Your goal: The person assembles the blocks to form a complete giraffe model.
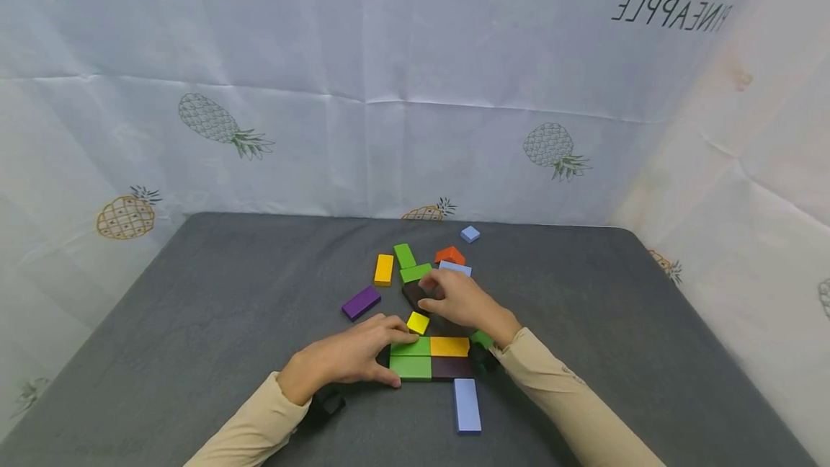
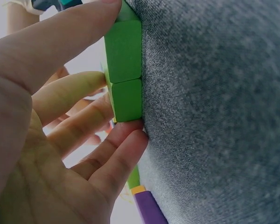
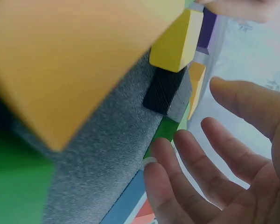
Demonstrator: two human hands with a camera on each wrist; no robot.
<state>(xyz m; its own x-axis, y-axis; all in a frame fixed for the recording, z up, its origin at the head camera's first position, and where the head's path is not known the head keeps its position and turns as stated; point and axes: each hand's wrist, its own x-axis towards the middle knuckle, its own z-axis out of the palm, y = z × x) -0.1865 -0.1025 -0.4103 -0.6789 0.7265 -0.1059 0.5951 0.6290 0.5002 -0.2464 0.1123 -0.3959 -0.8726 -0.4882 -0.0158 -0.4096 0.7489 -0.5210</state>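
My left hand (image 1: 353, 352) holds the left end of a flat group of blocks, thumb at the near side and fingers at the far side. At that end are two green blocks (image 2: 123, 51), joined on the right by a yellow-orange block (image 1: 449, 347) and a dark brown block (image 1: 452, 368). A small yellow block (image 1: 418, 323) lies just beyond the group. My right hand (image 1: 460, 298) hovers beside a black block (image 3: 168, 93), fingers loosely bent and apart from it, with nothing between them. The black block's right part is hidden by that hand in the head view.
Farther back lie a purple block (image 1: 361, 303), a yellow-orange block (image 1: 384, 270), two green blocks (image 1: 405, 256), an orange-red block (image 1: 450, 256) and light blue blocks (image 1: 470, 234). A long light blue block (image 1: 467, 406) lies nearer. Another green block (image 1: 482, 339) is partly under the right wrist.
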